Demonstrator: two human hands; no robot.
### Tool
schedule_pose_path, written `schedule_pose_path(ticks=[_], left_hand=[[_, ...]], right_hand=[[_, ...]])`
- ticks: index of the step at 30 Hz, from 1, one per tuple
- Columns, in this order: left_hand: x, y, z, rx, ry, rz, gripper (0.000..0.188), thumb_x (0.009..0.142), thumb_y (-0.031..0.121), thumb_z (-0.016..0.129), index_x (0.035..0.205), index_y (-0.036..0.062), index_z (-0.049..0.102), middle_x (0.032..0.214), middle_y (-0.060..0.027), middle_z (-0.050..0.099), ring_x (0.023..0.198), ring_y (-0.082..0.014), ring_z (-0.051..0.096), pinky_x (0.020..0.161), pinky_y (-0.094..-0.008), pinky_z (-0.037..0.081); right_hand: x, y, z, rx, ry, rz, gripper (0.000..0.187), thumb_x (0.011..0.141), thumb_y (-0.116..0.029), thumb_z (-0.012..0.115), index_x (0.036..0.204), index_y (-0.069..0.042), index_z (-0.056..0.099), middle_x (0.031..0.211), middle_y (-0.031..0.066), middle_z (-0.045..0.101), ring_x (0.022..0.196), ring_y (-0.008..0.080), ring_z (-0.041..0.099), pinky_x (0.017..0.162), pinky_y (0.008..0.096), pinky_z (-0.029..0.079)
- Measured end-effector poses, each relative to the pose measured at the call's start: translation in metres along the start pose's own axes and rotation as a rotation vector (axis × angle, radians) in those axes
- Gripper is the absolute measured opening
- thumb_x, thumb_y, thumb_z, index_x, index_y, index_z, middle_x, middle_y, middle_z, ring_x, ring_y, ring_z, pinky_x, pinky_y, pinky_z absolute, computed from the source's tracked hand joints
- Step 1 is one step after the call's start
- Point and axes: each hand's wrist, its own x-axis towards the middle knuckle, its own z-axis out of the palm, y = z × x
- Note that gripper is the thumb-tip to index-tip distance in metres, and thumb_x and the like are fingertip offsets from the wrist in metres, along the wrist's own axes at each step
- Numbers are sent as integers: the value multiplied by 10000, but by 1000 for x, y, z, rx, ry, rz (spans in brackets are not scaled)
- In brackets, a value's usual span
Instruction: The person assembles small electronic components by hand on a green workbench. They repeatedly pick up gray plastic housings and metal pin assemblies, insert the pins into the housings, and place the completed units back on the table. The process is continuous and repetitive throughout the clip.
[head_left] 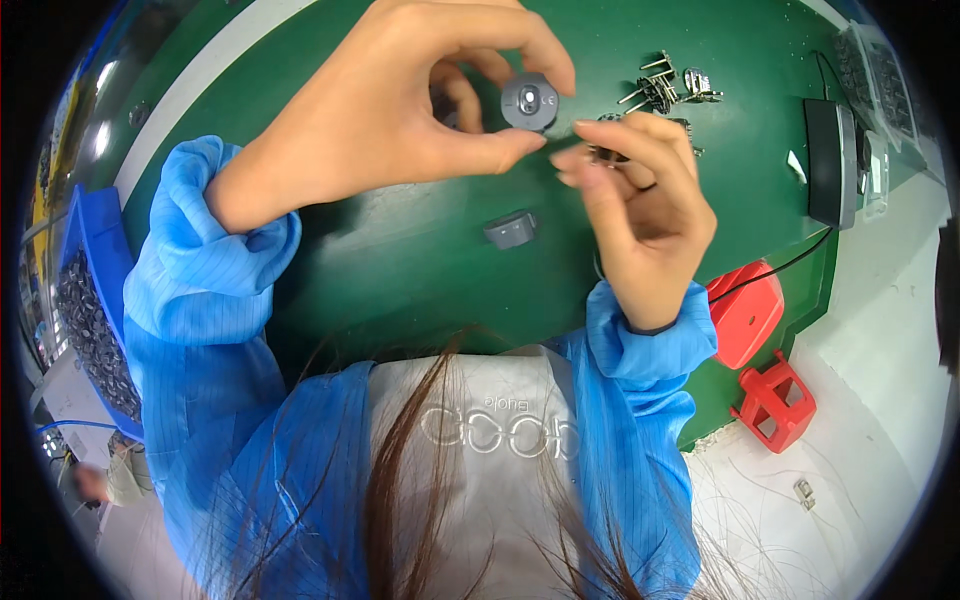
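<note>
Between thumb and fingers, my left hand (400,110) pinches a round dark grey plastic housing (529,103) with a small light oval at its centre. Just right of it, my right hand (652,195) has its thumb and fingertips closed on a small dark part (607,156), blurred and too small to name for certain. The two hands are close but apart. Below them on the green table (430,270) lies a grey plastic piece (511,229) with angled sides. Beyond my right hand is a small heap of electronic parts with metal pins (657,88).
At the left edge a blue bin (105,245) holds many small dark pieces. A black box-shaped device (828,160) with a cable stands at the right, near clear plastic trays (880,70). Red stools (780,402) sit below the table's right side. Part of another person (125,475) shows at lower left.
</note>
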Motion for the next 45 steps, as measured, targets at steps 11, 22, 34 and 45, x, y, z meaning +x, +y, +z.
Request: schedule_pose_path(ticks=[11,22,34,45], left_hand=[[4,0,-7,-480,-248,-224,454,1017,293,504,1398,47,480,1160,-54,566,1111,-105,538,908,-224,441],[3,0,-5,-618,-194,-274,405,758,-55,784,1102,-10,575,1113,-135,656,951,-149,683,829,-260,584],[-3,-5,6,-306,-9,-78,407,748,-95,763,1124,-25,624,1090,-138,676,1012,-181,686,877,-291,583],[-4,2,8,-360,-47,-232,359,764,-92,767,1093,-53,627,1044,-134,697,981,-198,702,861,-305,596]], right_hand=[[1,-7,-1,-163,157,-92,202,820,86,715,1010,21,724,995,117,665,840,148,663,742,232,552],[9,-7,10,-96,246,-166,189,775,96,747,942,16,711,964,130,681,852,185,682,724,265,564],[12,-7,9,-423,99,-269,183,715,42,798,870,-28,731,898,87,687,797,194,673,711,288,530],[11,0,9,-314,184,-215,157,722,38,797,850,-21,727,897,91,695,803,192,677,718,292,535]])
